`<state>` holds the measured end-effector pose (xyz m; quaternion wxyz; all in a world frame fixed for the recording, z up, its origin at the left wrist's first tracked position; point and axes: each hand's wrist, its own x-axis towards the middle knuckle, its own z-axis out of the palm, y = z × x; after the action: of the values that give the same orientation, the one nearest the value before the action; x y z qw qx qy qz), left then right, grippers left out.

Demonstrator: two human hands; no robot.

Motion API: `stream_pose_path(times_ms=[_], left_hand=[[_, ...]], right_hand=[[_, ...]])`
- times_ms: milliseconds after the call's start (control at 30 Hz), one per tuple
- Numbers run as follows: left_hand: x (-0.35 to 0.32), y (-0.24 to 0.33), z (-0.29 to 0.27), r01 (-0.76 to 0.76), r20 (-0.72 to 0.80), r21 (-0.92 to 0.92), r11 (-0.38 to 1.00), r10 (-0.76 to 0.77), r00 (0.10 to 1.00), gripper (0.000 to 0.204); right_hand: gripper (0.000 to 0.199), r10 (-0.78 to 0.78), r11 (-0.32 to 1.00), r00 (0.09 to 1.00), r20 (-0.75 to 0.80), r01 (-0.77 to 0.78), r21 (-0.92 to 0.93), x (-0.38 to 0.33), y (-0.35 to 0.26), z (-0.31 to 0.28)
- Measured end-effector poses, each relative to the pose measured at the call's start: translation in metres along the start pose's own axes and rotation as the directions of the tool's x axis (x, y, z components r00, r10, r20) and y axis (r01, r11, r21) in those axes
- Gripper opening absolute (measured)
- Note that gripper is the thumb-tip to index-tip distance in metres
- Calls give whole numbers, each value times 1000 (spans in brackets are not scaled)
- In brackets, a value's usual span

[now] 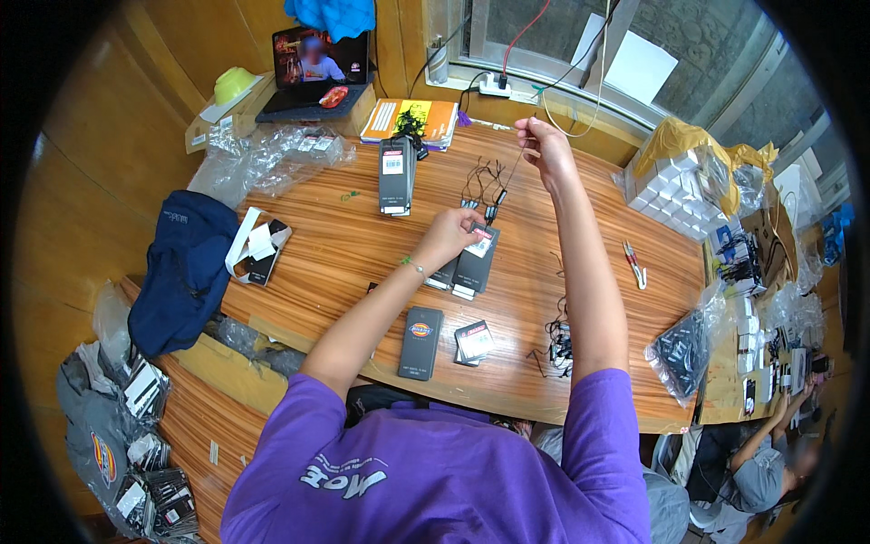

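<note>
My left hand (449,238) pinches the top of a dark grey hang tag (475,267) that has a white sticker. Raised toward the window, my right hand (548,150) has closed fingers on a thin black string (513,174). This string runs taut down to a small black piece at the tag's top. More tags lie under and beside the held one. Just beyond them is a bunch of loose black strings (483,181). Nearer my body are a single grey tag (420,344) and a small stack of stickered tags (473,344).
A strung tag stack (396,181) lies at centre-left, near orange booklets (426,121) and a laptop (319,68). Black strings (559,340) and red-handled pliers (634,265) lie rightward. White boxes (666,195) fill the far right corner; another person (766,471) sits beyond. A navy bag (181,272) is left.
</note>
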<state>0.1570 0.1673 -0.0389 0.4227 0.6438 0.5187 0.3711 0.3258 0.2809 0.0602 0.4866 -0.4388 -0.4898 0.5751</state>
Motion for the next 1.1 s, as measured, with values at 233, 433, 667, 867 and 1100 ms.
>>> stream_pose_path(times_ms=[233, 433, 667, 867, 1100], left_hand=[[-5, 8, 0, -142, -22, 565, 813, 186, 982, 25], [-35, 26, -20, -123, -87, 492, 862, 189, 978, 43], [-117, 33, -73, -112, -36, 524, 844, 154, 987, 41], [-169, 31, -79, -142, 149, 651, 745, 58, 987, 50], [-162, 15, -59, -225, 139, 725, 651, 181, 974, 50]], right_hand=[[24, 56, 990, 998, 18, -53, -130, 20, 30, -1], [24, 171, 970, 984, 44, -160, -183, 45, 71, -4], [24, -39, 819, 989, -144, -51, -571, 95, 127, -34], [18, -354, 658, 925, 137, 351, -666, -18, 89, 4], [24, 14, 546, 882, 471, 388, -743, -220, 70, 21]])
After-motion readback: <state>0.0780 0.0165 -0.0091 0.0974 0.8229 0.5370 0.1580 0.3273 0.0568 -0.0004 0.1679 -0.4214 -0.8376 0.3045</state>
